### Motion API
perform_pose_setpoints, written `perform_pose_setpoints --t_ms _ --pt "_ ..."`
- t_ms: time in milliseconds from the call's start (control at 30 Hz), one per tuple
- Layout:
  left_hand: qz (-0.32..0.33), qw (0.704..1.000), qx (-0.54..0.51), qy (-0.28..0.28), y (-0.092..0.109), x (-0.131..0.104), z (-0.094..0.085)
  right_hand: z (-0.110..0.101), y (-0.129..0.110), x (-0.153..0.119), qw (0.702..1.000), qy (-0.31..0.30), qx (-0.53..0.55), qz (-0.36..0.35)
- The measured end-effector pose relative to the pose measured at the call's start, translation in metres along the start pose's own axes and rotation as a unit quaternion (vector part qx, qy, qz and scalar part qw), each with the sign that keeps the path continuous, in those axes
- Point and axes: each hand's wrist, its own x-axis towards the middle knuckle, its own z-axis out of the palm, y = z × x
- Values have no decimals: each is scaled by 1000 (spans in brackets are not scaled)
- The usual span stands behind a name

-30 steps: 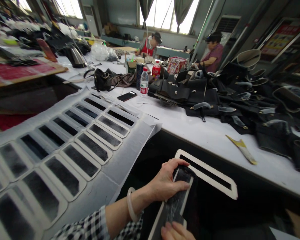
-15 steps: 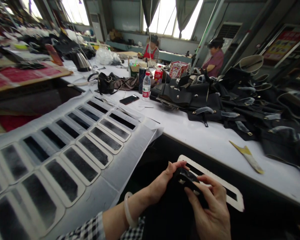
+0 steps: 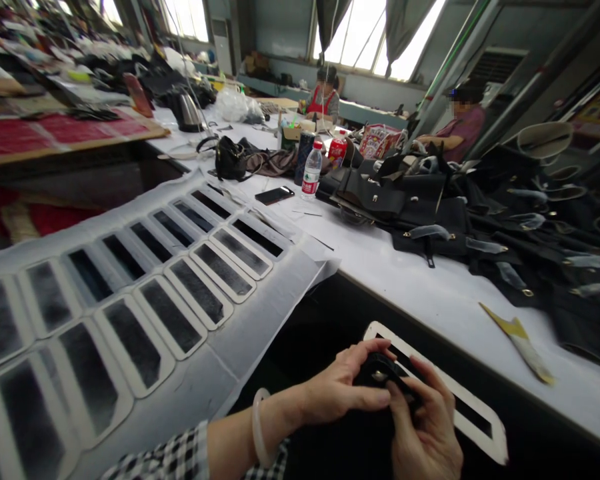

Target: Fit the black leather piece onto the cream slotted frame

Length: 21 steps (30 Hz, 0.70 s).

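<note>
Pinching black piece (image 3: 380, 373), left hand (image 3: 337, 387), right hand (image 3: 425, 433) fingers closed, seemingly folding; table edge (image 3: 430, 327) near.

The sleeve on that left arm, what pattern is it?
The sleeve is a black-and-white check, seen in the head view, bottom edge.

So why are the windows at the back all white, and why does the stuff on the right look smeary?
In the head view, daylight overexposes the windows, so they wash out to white. The black bags near the right edge look smeared and stretched, as the white table edge does there. The left hand and right hand stay fairly sharp on the dim black piece.
</note>
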Motion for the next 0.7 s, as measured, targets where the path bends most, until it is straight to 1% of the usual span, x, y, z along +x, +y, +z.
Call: perform_pose_setpoints --t_ms 100,267,367,500,700 --pt "12 998 62 -21 -5 0 -6 2 0 1 1000 -2 8 8" --pt "17 994 109 -9 -5 -1 -3 4 2 4 1000 -13 3 3" --pt "29 992 125 -7 -1 -2 0 4 4 4 1000 -27 4 8" --pt "27 989 144 -4 2 -3 1 3 2 4 999 -36 23 15" --pt "33 991 129 2 0 -4 2 7 -2 6 999 -36 33 21"
